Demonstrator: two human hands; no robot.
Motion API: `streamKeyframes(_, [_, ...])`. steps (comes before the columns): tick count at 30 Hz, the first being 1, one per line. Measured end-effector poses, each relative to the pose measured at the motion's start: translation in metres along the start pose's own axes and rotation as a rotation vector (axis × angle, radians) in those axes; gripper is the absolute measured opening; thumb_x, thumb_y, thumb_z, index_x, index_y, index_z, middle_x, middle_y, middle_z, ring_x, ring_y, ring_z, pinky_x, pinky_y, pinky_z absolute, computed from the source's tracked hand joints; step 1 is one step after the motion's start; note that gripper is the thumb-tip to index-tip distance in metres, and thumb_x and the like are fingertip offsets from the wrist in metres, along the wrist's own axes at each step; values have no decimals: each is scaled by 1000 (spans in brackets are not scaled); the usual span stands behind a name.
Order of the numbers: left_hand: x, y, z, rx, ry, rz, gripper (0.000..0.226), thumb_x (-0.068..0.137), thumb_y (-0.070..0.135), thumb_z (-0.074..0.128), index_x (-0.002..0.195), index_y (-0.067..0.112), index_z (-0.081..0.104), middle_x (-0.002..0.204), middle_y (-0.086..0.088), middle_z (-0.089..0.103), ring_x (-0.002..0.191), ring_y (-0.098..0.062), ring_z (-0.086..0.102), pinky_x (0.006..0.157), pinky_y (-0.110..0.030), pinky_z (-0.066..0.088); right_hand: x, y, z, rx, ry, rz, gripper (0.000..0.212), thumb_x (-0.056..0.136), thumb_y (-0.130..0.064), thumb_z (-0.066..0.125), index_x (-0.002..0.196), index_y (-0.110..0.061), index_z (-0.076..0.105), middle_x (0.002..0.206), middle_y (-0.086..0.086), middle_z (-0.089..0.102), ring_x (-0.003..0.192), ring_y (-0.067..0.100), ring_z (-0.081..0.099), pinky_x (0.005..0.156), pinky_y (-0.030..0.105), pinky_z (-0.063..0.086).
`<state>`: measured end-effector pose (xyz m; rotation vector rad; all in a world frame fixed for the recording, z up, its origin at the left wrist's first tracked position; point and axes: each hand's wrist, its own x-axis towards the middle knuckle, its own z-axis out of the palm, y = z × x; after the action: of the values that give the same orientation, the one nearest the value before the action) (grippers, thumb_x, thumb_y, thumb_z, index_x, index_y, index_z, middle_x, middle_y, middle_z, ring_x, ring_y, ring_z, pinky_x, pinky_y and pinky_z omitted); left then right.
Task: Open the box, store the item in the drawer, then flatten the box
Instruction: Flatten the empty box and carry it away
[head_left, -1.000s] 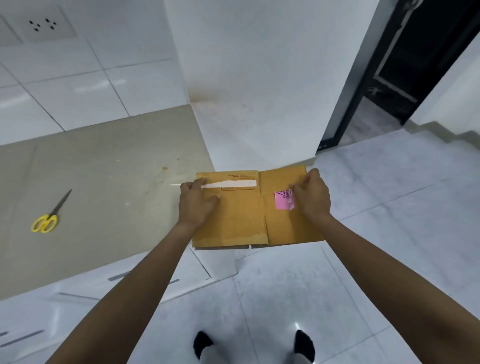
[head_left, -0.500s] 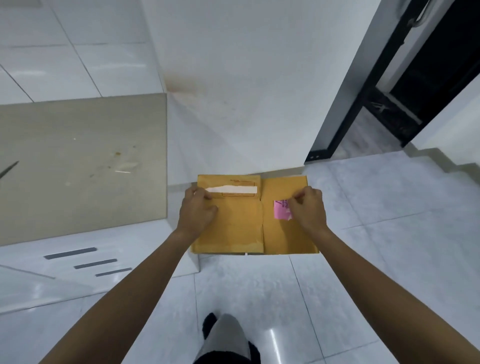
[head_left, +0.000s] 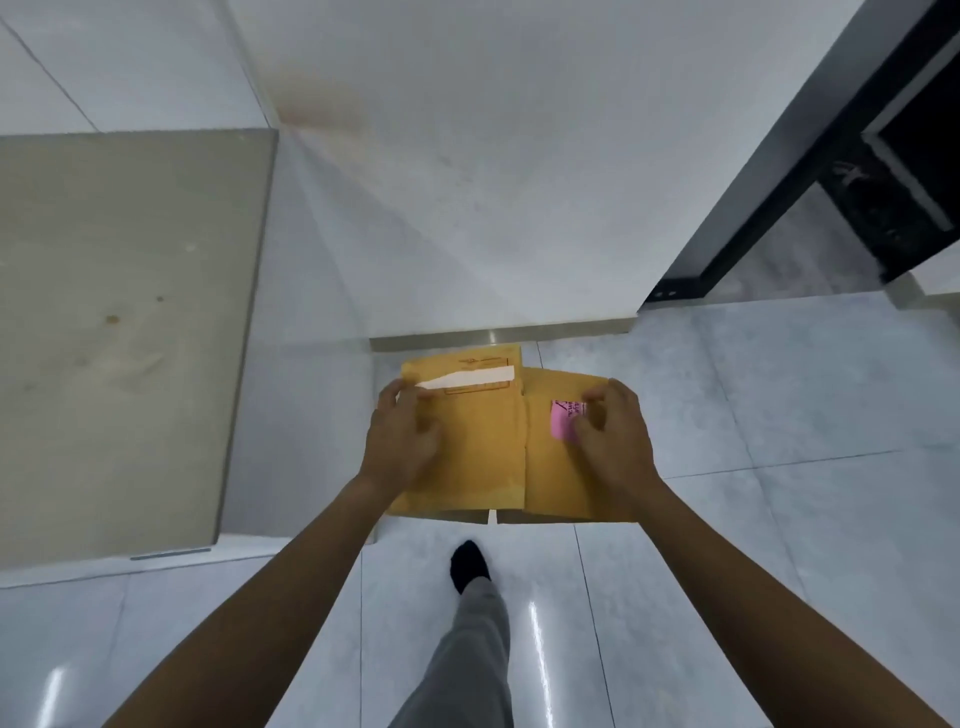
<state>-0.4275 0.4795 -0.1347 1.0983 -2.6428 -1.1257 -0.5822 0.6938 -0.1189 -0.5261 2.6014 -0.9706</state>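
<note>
**Flattened box held in both hands**

Your left hand (head_left: 402, 444) and right hand (head_left: 613, 441) each grip one side of the flattened box (head_left: 483, 447) at frame centre, above the floor (head_left: 753, 519), likely to keep its panels pressed flat. The counter (head_left: 119, 338) lies at left.

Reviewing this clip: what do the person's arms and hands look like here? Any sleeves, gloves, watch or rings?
Both forearms are bare up to the bottom edge of the picture: no sleeves show. The left hand and right hand wear no gloves, and no watch, bracelet or ring shows on the sides facing the camera. Below them, a grey trouser leg and a black sock or shoe show.
</note>
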Motion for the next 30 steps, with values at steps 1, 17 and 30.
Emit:
streamKeyframes(1, [11, 2, 4, -12, -5, -16, 50, 90, 35, 61, 133, 17, 44, 149, -8, 35, 130, -31, 42, 104, -46, 41, 14, 2, 1, 3, -11, 6, 27, 89, -24, 60, 114, -16, 54, 139, 4, 44, 116, 24, 51, 86, 31, 42])
streamKeyframes(17, [231, -59, 164, 135, 65, -134, 64, 83, 37, 69, 135, 14, 41, 154, -12, 23, 131, -39, 34, 101, -51, 41, 250, 119, 137, -171, 37, -87, 27, 88, -10, 62, 116, -10, 62, 143, 13, 42, 121, 37, 40, 85, 39, 44])
streamKeyframes(30, [403, -246, 409, 232, 73, -72, 55, 86, 33, 65, 131, 10, 45, 155, -15, 22, 131, -40, 33, 100, -48, 42, 414, 336, 375, -200, 70, -171, 29, 90, -14, 61, 116, -4, 54, 144, 18, 37, 122, 38, 41, 85, 36, 42])
